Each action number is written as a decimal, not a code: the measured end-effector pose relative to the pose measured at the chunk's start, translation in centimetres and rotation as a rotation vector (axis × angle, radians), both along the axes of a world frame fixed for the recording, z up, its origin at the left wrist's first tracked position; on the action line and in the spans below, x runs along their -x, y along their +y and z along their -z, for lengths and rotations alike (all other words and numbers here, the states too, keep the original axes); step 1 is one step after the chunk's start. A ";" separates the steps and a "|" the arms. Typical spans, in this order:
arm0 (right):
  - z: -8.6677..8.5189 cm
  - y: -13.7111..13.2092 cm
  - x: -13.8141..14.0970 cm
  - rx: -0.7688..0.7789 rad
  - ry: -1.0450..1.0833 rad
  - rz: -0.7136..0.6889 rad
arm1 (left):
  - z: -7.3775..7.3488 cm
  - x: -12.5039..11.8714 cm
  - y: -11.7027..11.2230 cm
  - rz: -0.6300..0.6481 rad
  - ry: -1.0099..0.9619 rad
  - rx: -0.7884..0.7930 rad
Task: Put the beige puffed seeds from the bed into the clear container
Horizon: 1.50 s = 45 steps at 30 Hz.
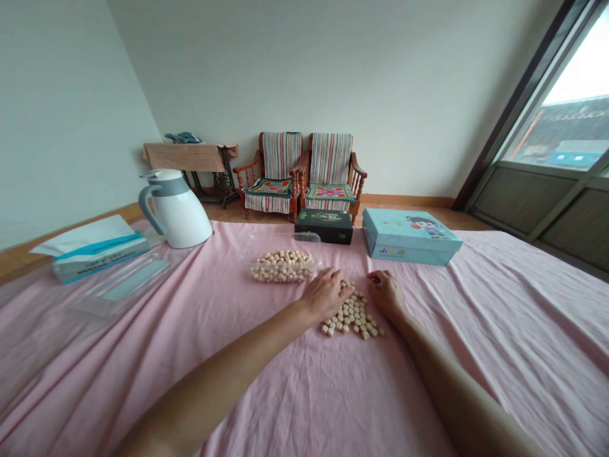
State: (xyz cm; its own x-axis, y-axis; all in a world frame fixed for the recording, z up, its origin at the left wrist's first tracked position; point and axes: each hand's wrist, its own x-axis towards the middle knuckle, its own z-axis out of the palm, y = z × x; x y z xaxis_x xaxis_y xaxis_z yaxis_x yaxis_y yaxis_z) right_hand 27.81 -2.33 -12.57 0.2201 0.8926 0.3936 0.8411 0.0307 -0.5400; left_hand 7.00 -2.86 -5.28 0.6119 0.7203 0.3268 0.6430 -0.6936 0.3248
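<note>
Both hands are down on the loose seeds [354,317], mid-table on the pink cloth [285,381]. The left hand [327,293] lies palm-down on the pile's far left edge, fingers loosely spread over the seeds. The right hand [386,293] sits at the far right edge with its fingers curled under; I can't tell whether it pinches a seed. Just beyond the left hand is a clear bag [283,265], full of the same seeds. Farther back are a jug [178,209] on the left and a blue box [409,236] on the right. The risk, as I read it, is that the seeds are small and the cloth is rumpled. A quick sweep could scatter them into the folds, and a knuckle bumping the bag might spill more.
</note>
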 end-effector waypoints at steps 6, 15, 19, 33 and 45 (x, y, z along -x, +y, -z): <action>0.0 0.0 -0.1 -0.009 -0.001 -0.006 | 1.1 -2.0 2.4 -0.122 0.103 0.046; 0.1 0.1 -0.1 -0.015 0.003 -0.006 | 0.8 1.2 -0.4 -0.042 0.149 0.067; 0.0 0.0 0.0 -0.010 0.001 0.002 | 0.3 4.0 -1.3 0.036 0.085 0.151; -0.1 -0.1 0.0 -0.013 -0.007 -0.015 | 0.2 8.6 -3.0 -0.051 -0.029 0.231; -0.3 -0.2 0.0 -0.012 -0.027 -0.008 | -0.5 9.9 -3.0 -0.067 0.121 0.256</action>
State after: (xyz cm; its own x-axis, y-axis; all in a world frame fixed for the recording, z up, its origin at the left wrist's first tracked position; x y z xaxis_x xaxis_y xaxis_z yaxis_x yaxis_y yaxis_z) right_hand 27.78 -2.49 -12.28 0.2023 0.8894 0.4100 0.8549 0.0438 -0.5170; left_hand -2.90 -5.84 -4.73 0.5839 0.8099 0.0567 0.7291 -0.5538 0.4023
